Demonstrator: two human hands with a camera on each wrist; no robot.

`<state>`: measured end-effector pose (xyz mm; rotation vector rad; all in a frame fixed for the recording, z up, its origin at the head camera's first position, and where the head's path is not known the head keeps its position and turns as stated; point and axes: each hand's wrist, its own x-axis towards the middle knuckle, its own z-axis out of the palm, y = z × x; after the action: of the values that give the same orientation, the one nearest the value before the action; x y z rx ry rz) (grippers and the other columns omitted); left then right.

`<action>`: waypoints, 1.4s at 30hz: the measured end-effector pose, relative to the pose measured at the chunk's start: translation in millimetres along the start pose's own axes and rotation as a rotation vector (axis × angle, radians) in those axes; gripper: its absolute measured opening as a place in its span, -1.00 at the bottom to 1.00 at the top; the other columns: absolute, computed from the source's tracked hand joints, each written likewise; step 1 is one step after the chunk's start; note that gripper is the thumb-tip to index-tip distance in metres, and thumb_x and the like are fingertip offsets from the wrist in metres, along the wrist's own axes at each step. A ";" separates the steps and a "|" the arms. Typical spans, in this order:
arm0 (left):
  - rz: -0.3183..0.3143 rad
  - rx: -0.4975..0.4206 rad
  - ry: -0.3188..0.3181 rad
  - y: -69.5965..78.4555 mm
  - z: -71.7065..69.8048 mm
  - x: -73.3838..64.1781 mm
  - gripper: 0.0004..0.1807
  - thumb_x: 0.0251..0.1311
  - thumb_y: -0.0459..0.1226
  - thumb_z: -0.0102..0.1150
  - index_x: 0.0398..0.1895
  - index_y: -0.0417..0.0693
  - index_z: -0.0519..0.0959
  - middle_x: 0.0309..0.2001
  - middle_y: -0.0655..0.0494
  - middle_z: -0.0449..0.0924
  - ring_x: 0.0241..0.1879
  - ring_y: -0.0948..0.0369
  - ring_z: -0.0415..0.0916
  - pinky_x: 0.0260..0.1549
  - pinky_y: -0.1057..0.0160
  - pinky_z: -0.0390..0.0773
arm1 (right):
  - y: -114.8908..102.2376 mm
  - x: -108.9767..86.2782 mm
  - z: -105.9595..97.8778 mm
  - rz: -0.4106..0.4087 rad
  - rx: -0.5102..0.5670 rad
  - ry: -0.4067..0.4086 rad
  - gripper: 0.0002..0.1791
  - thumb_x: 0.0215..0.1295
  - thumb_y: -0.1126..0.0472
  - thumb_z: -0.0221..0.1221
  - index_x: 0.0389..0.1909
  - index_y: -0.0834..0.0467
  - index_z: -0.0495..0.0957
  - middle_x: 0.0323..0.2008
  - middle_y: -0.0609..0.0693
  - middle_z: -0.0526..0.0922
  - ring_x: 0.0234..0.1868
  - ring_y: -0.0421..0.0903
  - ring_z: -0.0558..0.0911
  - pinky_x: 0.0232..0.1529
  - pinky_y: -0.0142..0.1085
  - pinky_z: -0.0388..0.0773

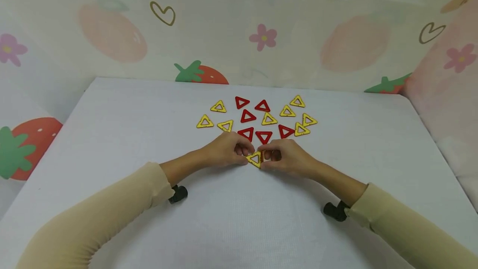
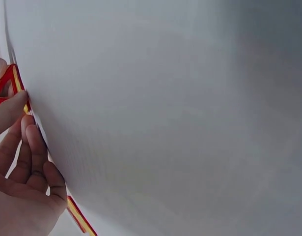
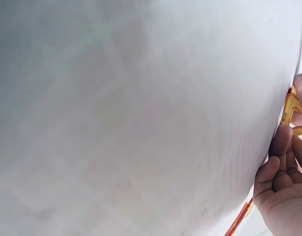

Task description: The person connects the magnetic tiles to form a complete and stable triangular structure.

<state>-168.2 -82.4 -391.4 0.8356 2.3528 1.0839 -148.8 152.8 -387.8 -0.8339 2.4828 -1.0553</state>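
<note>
Between both hands, low over the white table, is a yellow triangle tile (image 1: pixel 255 159) with an open middle. My left hand (image 1: pixel 228 149) pinches its left corner between thumb and forefinger. At its right side, my right hand (image 1: pixel 287 157) grips the edge, where a reddish strip (image 1: pixel 262 156) shows by the fingertips. From the left wrist, a red triangular face with a yellow edge (image 2: pixel 4 88) stands between the fingers. A yellow triangular face (image 3: pixel 289 110) appears there in the right wrist view. Just beyond the hands lie red triangle tiles (image 1: pixel 264 132) and yellow ones (image 1: pixel 225 125).
Several more red tiles (image 1: pixel 248 116) and yellow tiles (image 1: pixel 287 111) lie scattered toward the back of the white table (image 1: pixel 142 115). Behind stands a wall cloth (image 1: pixel 291 7) printed with strawberries and flowers. A black wrist device (image 1: pixel 178 194) sits under the left cuff, another (image 1: pixel 335 211) under the right.
</note>
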 end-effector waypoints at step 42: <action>-0.027 0.093 0.095 -16.5 -33.4 23.3 -0.38 0.18 -0.34 0.37 0.34 -0.01 0.47 0.10 0.06 0.60 -0.34 0.15 0.51 -0.30 0.30 0.58 | 2.1 1.1 -4.1 0.038 0.033 -0.056 -0.52 0.18 0.19 0.42 0.13 0.22 0.62 -0.39 -0.10 0.57 -0.32 -0.12 0.51 -0.29 -0.39 0.47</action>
<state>-210.6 -93.1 -386.7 0.7986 2.5029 1.0306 -152.5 155.5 -386.6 -0.7923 2.4193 -1.0428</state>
